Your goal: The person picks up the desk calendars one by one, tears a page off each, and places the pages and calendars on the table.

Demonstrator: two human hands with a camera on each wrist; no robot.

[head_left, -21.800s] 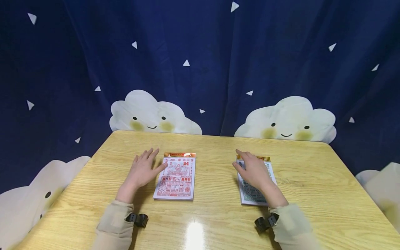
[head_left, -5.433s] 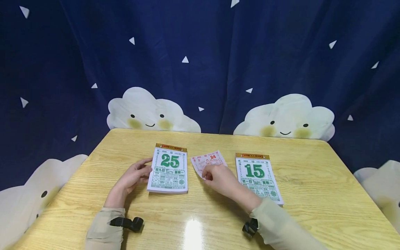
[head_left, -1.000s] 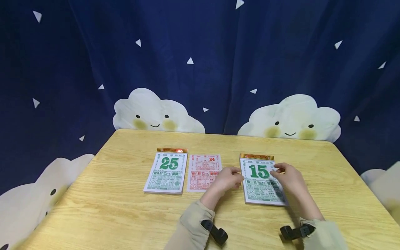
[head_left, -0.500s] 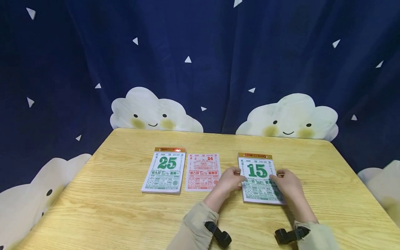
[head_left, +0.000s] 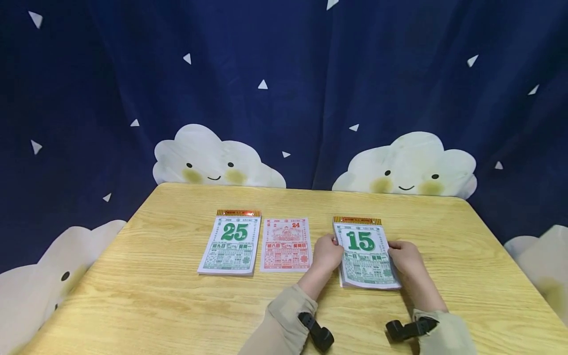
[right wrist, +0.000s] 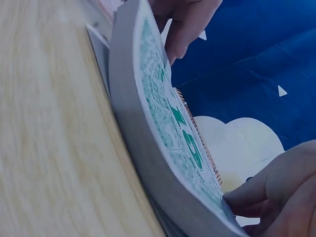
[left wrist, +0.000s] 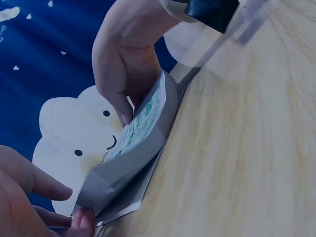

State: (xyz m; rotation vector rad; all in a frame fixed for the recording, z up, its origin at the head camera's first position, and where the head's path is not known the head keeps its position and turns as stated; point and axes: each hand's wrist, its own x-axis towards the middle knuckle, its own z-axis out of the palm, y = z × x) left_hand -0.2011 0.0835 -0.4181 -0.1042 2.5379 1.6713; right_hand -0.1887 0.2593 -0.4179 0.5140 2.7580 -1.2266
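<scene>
A tear-off calendar showing a green 15 (head_left: pixel 360 241) lies at the right of the table under a striped red and gold header. My left hand (head_left: pixel 327 252) grips its left edge. On the opposite edge, my right hand (head_left: pixel 405 256) holds the page block with thumb and fingers. In the left wrist view the pages (left wrist: pixel 131 153) bow up and stand apart from the backing card (left wrist: pixel 123 210) beneath. The right wrist view shows the thick page edge (right wrist: pixel 131 94) curving between both hands. Fingers under the block are partly hidden.
A second tear-off calendar showing a green 25 (head_left: pixel 232 246) lies at the left. Beside it, a loose red sheet marked 24 (head_left: pixel 286 246) lies flat. The wooden table (head_left: pixel 155 296) ends at a dark blue curtain (head_left: pixel 293 98) with cloud faces.
The left calendar went from 24 to 25, and its 24 sheet now lies beside it. Both hands came to the 15 calendar's sides; its pages have lifted slightly over the last second.
</scene>
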